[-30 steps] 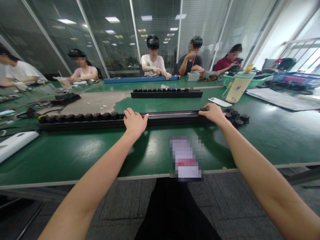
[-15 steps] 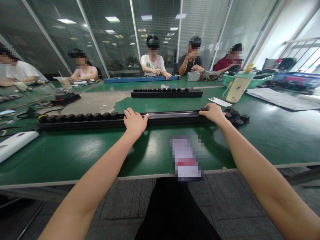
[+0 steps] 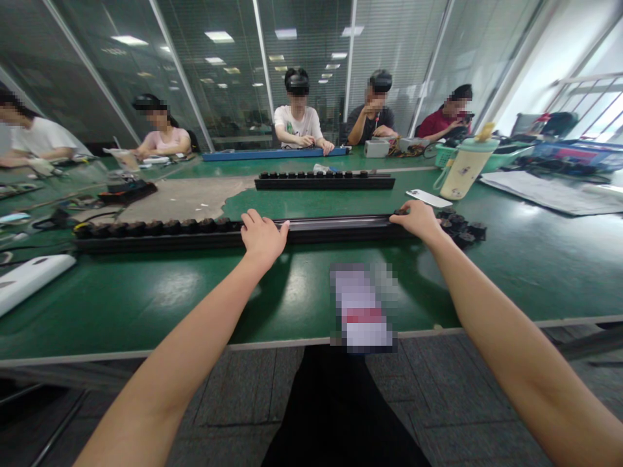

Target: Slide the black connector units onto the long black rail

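A long black metal rail (image 3: 335, 235) lies across the table in front of me, with a row of black socket-like modules (image 3: 187, 227) seated along its left half. My left hand (image 3: 264, 240) rests over the rail's middle, beside the last module in the row, fingers curled over the far side and thumb out to the right. At the rail's right end my right hand (image 3: 421, 219) pinches a small black module (image 3: 401, 212), mostly hidden by the fingers, at the top channel. Several loose black modules (image 3: 464, 231) lie just right of that hand.
Behind stands a shorter black rail (image 3: 324, 183) with modules. A white phone (image 3: 428, 198) and a yellow bottle (image 3: 467, 170) are at right; a pixelated phone (image 3: 363, 308) lies at the front edge. A white case (image 3: 34, 282) sits left. Several people work across the table.
My right hand has shifted very slightly right along the rail with the module. My left hand stays in place.
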### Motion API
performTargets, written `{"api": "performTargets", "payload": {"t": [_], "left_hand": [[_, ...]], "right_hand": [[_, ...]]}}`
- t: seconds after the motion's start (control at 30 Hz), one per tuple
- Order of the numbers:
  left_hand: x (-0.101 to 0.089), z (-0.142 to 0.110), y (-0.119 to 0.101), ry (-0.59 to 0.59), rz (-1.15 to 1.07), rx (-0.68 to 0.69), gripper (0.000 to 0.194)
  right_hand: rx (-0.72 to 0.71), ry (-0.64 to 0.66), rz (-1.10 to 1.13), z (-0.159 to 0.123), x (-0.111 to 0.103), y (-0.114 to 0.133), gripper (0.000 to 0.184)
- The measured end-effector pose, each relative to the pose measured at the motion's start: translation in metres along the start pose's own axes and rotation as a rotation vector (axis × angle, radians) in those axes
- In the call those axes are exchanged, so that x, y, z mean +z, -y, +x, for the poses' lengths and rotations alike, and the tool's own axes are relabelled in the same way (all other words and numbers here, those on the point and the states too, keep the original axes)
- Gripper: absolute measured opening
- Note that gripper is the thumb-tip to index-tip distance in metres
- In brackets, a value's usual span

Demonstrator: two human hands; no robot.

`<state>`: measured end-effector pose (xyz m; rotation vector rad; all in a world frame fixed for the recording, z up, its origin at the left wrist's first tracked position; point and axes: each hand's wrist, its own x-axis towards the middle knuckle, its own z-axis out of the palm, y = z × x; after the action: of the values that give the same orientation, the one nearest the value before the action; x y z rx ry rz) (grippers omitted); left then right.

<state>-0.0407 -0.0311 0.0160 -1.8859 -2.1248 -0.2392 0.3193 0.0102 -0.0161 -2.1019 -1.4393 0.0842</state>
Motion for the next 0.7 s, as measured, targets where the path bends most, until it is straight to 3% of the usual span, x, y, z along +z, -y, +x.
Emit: {"api": "performTargets", "payload": {"t": [0.47,0.7], "left_hand": [[0.001,0.001,0.001,-0.001,-0.004,0.005,0.072],[0.001,0.001,0.0,-0.01,0.011,0.0,0.071]], "right_hand": [[0.028,0.006,-0.036,-0.001,-0.003,0.0,0.035],[-0.057,-0.013,-0.009,0.006,0.001,-0.01,0.025]]}}
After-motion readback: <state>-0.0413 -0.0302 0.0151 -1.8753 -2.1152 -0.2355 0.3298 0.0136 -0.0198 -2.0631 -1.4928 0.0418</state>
